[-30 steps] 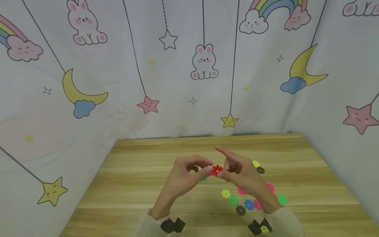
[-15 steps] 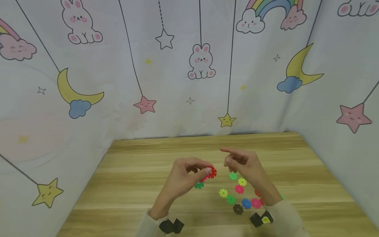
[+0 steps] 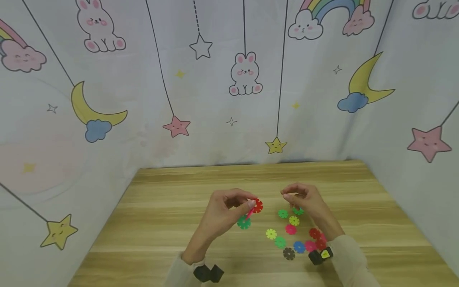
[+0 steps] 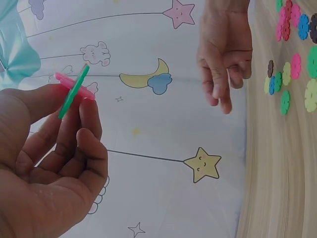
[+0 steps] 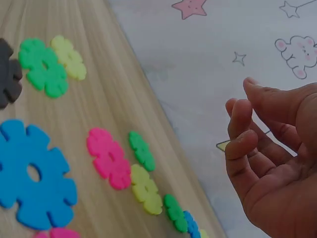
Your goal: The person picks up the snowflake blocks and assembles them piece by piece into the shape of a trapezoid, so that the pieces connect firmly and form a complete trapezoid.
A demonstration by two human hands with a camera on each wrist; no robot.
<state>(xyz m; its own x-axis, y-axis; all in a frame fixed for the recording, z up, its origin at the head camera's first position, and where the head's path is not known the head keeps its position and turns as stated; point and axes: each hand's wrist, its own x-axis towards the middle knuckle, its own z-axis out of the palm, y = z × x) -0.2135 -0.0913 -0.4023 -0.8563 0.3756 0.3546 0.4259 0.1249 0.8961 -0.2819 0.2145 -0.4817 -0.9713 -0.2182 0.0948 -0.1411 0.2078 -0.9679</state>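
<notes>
Showing held red disc [image 3: 258,206]: head view only.

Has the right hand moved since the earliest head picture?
Yes: the right hand moved rightward in the head view, against the central yellow star, away from the left hand.
</notes>
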